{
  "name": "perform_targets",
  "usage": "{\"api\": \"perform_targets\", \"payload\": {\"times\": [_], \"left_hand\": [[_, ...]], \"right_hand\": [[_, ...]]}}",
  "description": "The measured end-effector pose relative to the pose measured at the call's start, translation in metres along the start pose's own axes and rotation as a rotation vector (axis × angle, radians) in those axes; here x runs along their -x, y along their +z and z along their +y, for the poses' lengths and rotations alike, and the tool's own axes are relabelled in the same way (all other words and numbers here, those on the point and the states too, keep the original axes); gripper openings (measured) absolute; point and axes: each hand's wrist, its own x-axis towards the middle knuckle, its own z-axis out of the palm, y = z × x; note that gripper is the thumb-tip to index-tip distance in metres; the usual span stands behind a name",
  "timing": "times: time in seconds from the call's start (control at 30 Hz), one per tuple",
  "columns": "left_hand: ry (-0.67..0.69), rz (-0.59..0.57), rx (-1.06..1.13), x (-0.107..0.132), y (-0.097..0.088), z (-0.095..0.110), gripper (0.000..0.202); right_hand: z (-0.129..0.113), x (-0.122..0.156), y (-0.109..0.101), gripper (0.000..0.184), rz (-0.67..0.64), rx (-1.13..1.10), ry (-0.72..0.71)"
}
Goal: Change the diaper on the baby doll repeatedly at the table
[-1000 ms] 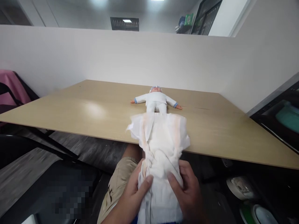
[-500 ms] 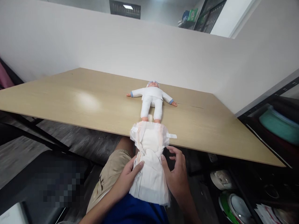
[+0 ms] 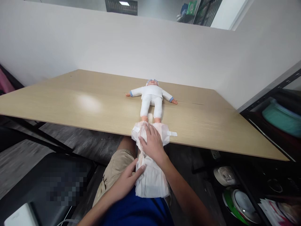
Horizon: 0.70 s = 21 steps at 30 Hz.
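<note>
An unfolded white diaper [image 3: 152,185] stretches from my lap up to the table's front edge, with a fastening tab sticking out at its far right corner. My left hand [image 3: 129,177] holds its left side, thumb on top and fingers partly hidden beneath. Across the upper part of the diaper lies my right hand [image 3: 153,142], palm down with its fingers stretched away from me. Just beyond, a baby doll [image 3: 152,98] in white clothes with blue cuffs lies on its back, arms spread, feet close to the diaper's far edge.
The wooden table [image 3: 101,97] reaches back to a pale wall [image 3: 145,47]. On the left stands a black chair [image 3: 47,169] with a white object [image 3: 21,216] on it. Dark shelving on the right holds a teal item [image 3: 282,117] and round containers [image 3: 243,205].
My right hand has moved from the diaper's right edge up and left onto its upper inner surface. My left hand keeps its hold on the left side.
</note>
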Motion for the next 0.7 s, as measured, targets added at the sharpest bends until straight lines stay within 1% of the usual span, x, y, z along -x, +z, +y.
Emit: {"api": "perform_targets", "payload": {"times": [0.1,0.17,0.27,0.33,0.37,0.43,0.53,0.6,0.7], "left_hand": [[0.049,-0.052,-0.364,0.001,-0.022,0.006,0.048],[0.145,-0.031,-0.583,-0.005,-0.04,0.017,0.042],[0.357,0.096,-0.787,-0.029,-0.065,0.039,0.033],[0.489,0.201,-0.891,-0.052,-0.077,0.051,0.033],[0.534,0.244,-0.941,-0.064,-0.082,0.054,0.036],[0.571,0.281,-1.022,-0.086,-0.089,0.057,0.038],[0.547,0.244,-1.061,-0.107,-0.096,0.054,0.028],[0.527,0.233,-1.044,-0.113,-0.1,0.052,0.02],[0.516,0.27,-0.956,-0.112,-0.106,0.051,0.014]], "right_hand": [[0.004,0.005,0.013,0.074,-0.022,0.078,-0.009],[0.006,0.009,0.015,0.075,-0.034,0.092,-0.017],[0.007,0.011,0.014,0.073,-0.04,0.087,-0.021],[0.007,0.01,0.013,0.073,-0.04,0.087,-0.016],[0.007,0.01,0.013,0.073,-0.042,0.087,-0.014],[0.006,0.009,0.012,0.074,-0.045,0.087,-0.011],[0.006,0.01,0.012,0.075,-0.05,0.082,-0.016],[0.006,0.011,0.012,0.077,-0.048,0.079,-0.018],[0.006,0.013,0.014,0.077,-0.035,0.072,-0.01]]}}
